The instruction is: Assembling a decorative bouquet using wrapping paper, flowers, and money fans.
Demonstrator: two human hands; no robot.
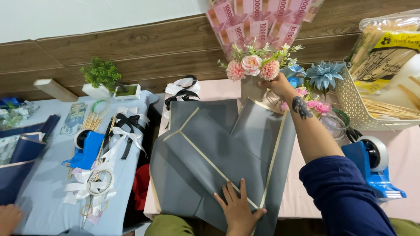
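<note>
The grey wrapping paper (pixel 210 153) lies flat on the pale pink table (pixel 411 192), several overlapping sheets with thin gold edging. The stack's long axis runs from the near edge of the table away toward the wall, with the gold-edged corners fanning out at the far end and one sheet hanging over the near edge.

The left hand (pixel 238 209) sits flat on the near end of the paper, fingers spread, pressing down rather than gripping anything. The right hand (pixel 275 83) reaches to the far end of the table and is closed around the base of a bouquet (pixel 253 43), which stands upright just past the paper: pink and cream flowers at the bottom, pink banknotes fanned out above.

Behind it all there's a brown wood-look wall panel. To the right are blue artificial flowers (pixel 323 74), a white perforated basket (pixel 354 105) with wooden sticks, and a blue tape dispenser (pixel 372 170). On the left a second table with a light blue cloth (pixel 43 183) holds another blue tape dispenser (pixel 87 148), black and white ribbon bows (pixel 124 131) and a small potted plant (pixel 101 78). Someone else's hand (pixel 8 218) shows at the bottom left corner.
</note>
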